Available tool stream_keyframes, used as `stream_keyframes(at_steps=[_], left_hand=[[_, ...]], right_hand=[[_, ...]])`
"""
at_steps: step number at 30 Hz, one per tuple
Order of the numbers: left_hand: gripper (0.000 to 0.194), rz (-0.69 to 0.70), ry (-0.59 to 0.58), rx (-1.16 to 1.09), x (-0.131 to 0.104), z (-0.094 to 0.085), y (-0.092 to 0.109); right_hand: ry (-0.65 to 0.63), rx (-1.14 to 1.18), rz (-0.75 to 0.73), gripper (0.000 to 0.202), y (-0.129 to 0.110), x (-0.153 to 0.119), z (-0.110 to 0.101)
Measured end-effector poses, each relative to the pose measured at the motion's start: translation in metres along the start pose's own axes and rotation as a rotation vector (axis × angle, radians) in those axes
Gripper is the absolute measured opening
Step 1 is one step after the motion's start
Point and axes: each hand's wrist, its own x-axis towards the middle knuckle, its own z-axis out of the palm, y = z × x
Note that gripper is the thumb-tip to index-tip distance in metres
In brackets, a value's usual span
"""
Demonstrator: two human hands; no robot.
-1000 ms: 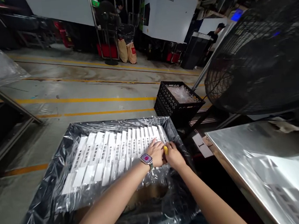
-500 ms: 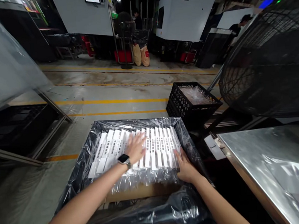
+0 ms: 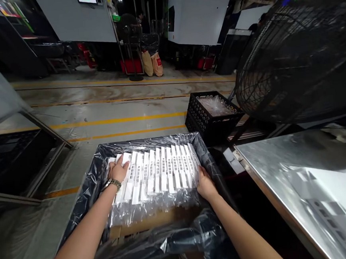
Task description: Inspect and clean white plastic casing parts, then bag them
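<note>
A row of white plastic parts with small square openings stands on edge, packed side by side in a crate lined with clear plastic film. At the row's left end, my left hand grips the endmost parts, thumb to the right and fingers on the far left side. My right hand lies against the right end of the row, fingers stretched along the last part; its palm side is hidden. Clear film and brown cardboard show at the near side of the parts.
A metal table on the right bears white sheet-like pieces. Beyond the crate are a black crate with film-wrapped contents and a large fan. A framed stand is at left. Machines and a person are farther back.
My left hand has moved from the middle of the row to its left end and now grips there. My right hand stays at the right end. The view has shifted slightly right.
</note>
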Motion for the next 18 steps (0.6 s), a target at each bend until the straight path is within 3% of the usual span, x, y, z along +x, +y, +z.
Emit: stream_keyframes(at_steps=[8, 15, 18], left_hand=[[0.055, -0.150, 0.057, -0.007, -0.019, -0.002, -0.004], [0.054, -0.131, -0.094, 0.059, -0.009, -0.024, -0.010], [0.053, -0.112, -0.103, 0.120, -0.012, -0.030, -0.011]], right_hand=[[-0.007, 0.142, -0.068, 0.056, 0.004, 0.006, -0.008], [-0.036, 0.199, -0.151, 0.056, 0.008, 0.009, -0.009], [-0.048, 0.194, -0.178, 0.055, 0.008, 0.012, -0.006]])
